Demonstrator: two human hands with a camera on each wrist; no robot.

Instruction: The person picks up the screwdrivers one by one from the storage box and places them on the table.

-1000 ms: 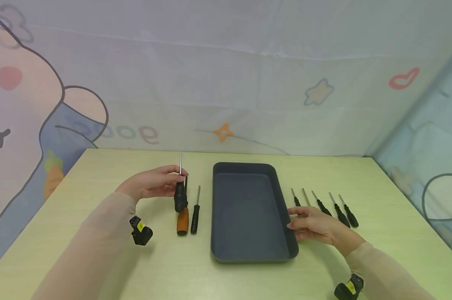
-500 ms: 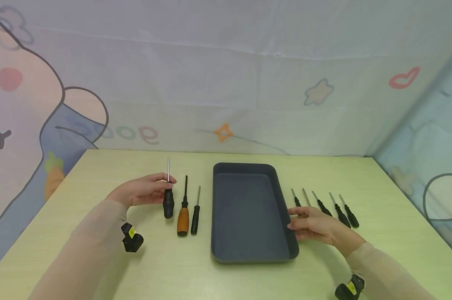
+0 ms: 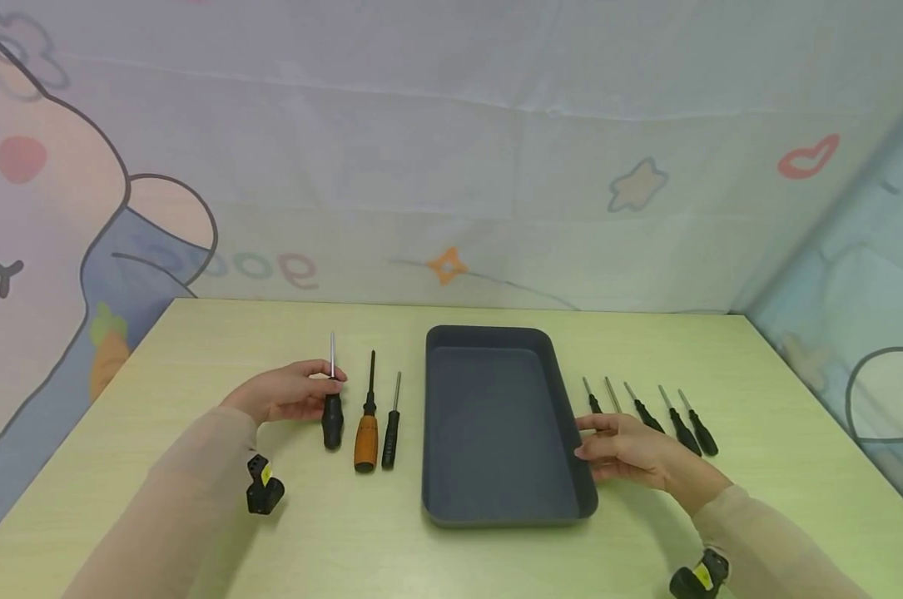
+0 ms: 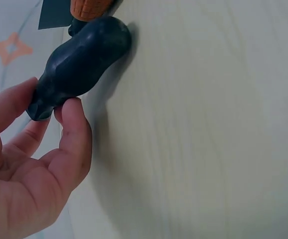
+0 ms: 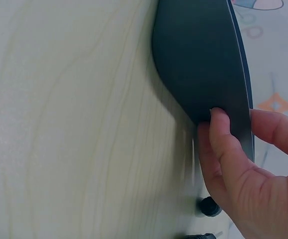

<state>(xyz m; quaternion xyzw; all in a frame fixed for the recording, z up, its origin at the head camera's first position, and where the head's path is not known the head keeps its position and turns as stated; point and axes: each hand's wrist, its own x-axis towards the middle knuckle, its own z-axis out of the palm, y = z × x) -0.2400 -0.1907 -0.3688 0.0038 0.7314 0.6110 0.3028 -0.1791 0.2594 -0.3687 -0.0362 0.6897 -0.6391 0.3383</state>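
Note:
My left hand (image 3: 290,393) pinches a black-handled screwdriver (image 3: 333,420) at the neck of its handle, its shaft pointing away. In the left wrist view the thick handle (image 4: 86,62) lies close over the table; whether it touches cannot be told. To its right lie an orange-handled screwdriver (image 3: 365,441) and a slim black screwdriver (image 3: 390,437), roughly parallel. My right hand (image 3: 631,453) grips the right wall of a dark grey tray (image 3: 488,433). In the right wrist view, digits rest on both sides of the tray's wall (image 5: 199,59).
Several black-handled screwdrivers (image 3: 679,428) lie in a row right of the tray, partly hidden by my right hand. The pale wooden table (image 3: 331,532) ends at a printed cloth backdrop (image 3: 391,166).
My left hand has carried the black-handled screwdriver left from over the orange one, then lowered it towards the table. My right hand and the tray have stayed put.

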